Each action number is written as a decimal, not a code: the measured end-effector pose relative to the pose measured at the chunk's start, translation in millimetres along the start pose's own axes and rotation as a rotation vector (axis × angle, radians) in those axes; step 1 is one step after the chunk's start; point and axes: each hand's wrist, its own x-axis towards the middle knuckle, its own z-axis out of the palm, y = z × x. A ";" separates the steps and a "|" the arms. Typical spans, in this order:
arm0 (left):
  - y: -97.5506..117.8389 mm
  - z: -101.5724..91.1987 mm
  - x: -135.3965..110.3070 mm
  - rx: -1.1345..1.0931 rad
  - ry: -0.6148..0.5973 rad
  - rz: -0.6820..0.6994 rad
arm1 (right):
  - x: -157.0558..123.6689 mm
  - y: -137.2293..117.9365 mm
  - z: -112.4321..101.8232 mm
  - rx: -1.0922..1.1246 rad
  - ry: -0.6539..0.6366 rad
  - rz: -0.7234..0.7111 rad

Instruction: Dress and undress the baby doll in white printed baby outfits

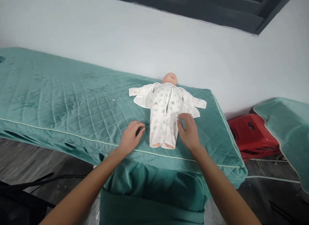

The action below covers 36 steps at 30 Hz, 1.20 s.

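Note:
A baby doll (pixel 170 78) lies on its back on the green quilted bed cover, head toward the wall. It wears a white printed romper (pixel 164 122) with a white long-sleeved top (pixel 145 93) spread out under its shoulders. Both sleeves stretch sideways, and the feet show at the leg ends. My left hand (pixel 132 137) is to the left of the legs, fingers loosely curved with a gap to the thumb, holding nothing. Beside the romper's right edge is my right hand (pixel 189 131), its fingers bent and thumb apart. Whether its fingertips touch the cloth I cannot tell.
The bed (pixel 84 99) runs along a white wall (pixel 96 31) below a dark frame (pixel 193 9). To its right on the floor stands a red plastic case (pixel 253 133), partly under another green cover (pixel 287 125). Black cables (pixel 60 177) are at lower left.

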 end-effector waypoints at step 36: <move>-38.7 49.4 129.9 0.325 -0.262 0.373 | 24.3 90.2 40.2 -0.024 -0.258 -0.213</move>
